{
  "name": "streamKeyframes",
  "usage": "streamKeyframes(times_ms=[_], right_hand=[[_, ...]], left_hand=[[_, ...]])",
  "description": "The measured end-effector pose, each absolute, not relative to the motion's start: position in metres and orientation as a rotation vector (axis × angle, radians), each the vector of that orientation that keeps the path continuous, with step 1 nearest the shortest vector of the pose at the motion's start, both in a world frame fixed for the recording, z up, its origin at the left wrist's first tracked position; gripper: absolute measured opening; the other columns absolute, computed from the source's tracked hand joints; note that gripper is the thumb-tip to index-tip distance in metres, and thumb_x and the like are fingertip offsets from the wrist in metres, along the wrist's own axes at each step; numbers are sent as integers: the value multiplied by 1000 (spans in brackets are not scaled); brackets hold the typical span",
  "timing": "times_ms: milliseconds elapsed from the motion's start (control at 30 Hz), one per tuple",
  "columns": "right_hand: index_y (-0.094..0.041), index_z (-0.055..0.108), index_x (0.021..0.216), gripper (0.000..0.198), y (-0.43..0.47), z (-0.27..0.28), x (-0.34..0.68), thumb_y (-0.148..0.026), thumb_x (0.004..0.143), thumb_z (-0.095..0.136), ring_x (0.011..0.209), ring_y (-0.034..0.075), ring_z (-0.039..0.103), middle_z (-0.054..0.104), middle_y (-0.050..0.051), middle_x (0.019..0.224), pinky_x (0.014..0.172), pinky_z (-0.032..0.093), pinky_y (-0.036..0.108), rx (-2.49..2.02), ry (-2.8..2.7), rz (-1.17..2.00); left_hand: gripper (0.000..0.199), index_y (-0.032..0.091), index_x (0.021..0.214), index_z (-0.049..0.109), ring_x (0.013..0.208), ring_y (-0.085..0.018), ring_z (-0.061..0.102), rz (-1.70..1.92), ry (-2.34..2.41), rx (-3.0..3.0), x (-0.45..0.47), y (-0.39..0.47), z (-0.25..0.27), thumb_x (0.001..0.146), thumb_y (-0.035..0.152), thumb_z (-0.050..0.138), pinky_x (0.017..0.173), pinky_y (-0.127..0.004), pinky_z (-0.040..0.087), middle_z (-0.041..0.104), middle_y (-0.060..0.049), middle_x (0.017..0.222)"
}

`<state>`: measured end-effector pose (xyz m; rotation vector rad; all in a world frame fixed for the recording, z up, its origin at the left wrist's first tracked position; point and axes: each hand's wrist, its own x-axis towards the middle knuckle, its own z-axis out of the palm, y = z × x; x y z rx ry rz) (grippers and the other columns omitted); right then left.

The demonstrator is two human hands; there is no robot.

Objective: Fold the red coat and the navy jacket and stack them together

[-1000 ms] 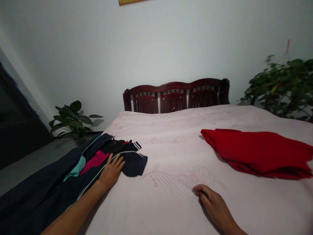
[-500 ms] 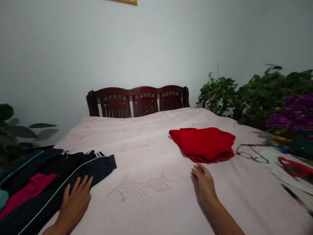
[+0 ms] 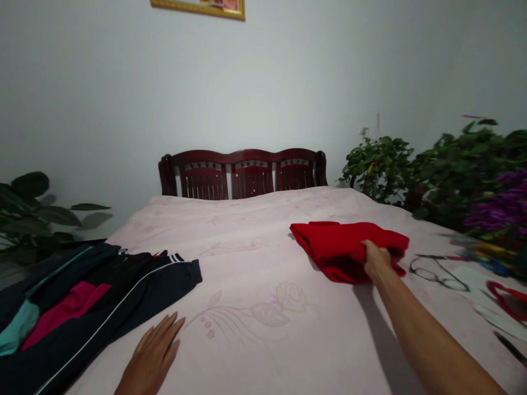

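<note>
A folded red garment (image 3: 333, 247) lies on the pale pink bedsheet (image 3: 247, 263), right of centre. My right hand (image 3: 376, 260) grips its near right edge, thumb on top, lifting the cloth a little; the fingers underneath are hidden. My left hand (image 3: 154, 351) has its fingers stretched out over the sheet and holds nothing. Just left of it lies a spread of dark clothes: navy trousers (image 3: 144, 299) with a white side stripe, a magenta piece (image 3: 68, 307) and a turquoise patch (image 3: 20, 329).
Eyeglasses (image 3: 438, 274), a red-rimmed object (image 3: 506, 299) and a black pen (image 3: 510, 346) lie at the right. Leafy plants (image 3: 379, 167) and purple flowers (image 3: 500, 206) stand behind them. A dark wooden backrest (image 3: 251, 174) is at the far end, another plant (image 3: 28, 214) at the left.
My right hand has moved forward from the sheet onto the red garment and taken hold of its edge. My left hand has come off the navy trousers, to the right. The view has shifted slightly.
</note>
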<state>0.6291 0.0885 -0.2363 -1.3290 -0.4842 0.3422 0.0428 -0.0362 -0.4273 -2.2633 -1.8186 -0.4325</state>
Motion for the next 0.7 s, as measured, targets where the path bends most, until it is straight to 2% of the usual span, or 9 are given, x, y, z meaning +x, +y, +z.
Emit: streamKeyframes(times_ms=[133, 233, 300, 367, 467, 567, 633, 700], right_hand=[[-19, 54, 84, 21, 94, -156, 615, -19, 64, 61, 69, 14, 55, 57, 0, 74, 67, 48, 28, -1184, -766, 438], [-18, 58, 89, 26, 83, -84, 576, -18, 63, 63, 64, 13, 56, 60, -2, 73, 58, 47, 25, -1076, -1213, 568], [-17, 57, 92, 26, 68, -44, 538, -20, 67, 63, 62, 12, 56, 62, -1, 75, 54, 46, 23, -978, -1579, 692], [-16, 58, 93, 24, 48, -18, 490, -20, 70, 63, 61, 12, 57, 63, -1, 75, 52, 45, 21, -899, -1902, 865], [-15, 62, 95, 23, 16, -7, 410, -21, 73, 67, 61, 11, 58, 64, -2, 75, 53, 44, 20, -770, -2334, 1090], [-14, 57, 124, 51, -7, -23, 346, -30, 78, 71, 75, 13, 64, 69, 2, 86, 69, 49, 22, -449, -2603, 1424], [-16, 50, 136, 62, -10, -42, 329, -35, 80, 70, 84, 15, 65, 70, 4, 94, 77, 49, 26, -303, -2563, 1503], [-17, 51, 135, 59, -3, -66, 335, -37, 82, 68, 87, 15, 65, 70, 6, 99, 81, 49, 29, -374, -2412, 1411]], left_hand=[[47, 30, 139, 53, 138, -23, 45, -571, -1884, -2283, 45, -37, -427, 95, 39, 40, 117, -48, 33, 50, -3, 148], [45, 29, 134, 58, 137, -26, 46, -806, -1983, -2315, 50, -37, -422, 93, 41, 45, 118, -51, 28, 55, -3, 144], [46, 28, 130, 61, 136, -28, 47, -1097, -2123, -2327, 56, -39, -412, 91, 46, 48, 119, -51, 26, 59, -5, 141], [50, 25, 129, 61, 134, -29, 50, -1546, -2324, -2259, 63, -41, -393, 89, 53, 49, 118, -51, 29, 60, -7, 138], [64, 26, 139, 50, 128, -31, 55, -2482, -2439, -1948, 74, -46, -350, 86, 64, 49, 111, -52, 39, 57, -11, 141], [71, 32, 145, 42, 129, -32, 54, -3219, -2180, -1578, 77, -56, -304, 85, 68, 49, 106, -52, 45, 54, -8, 145], [68, 34, 143, 45, 133, -31, 50, -3375, -2087, -1447, 70, -65, -285, 84, 69, 50, 107, -51, 45, 54, -5, 146], [67, 36, 141, 48, 133, -32, 50, -3338, -2227, -1416, 54, -75, -283, 82, 69, 52, 108, -51, 44, 53, -4, 146]])
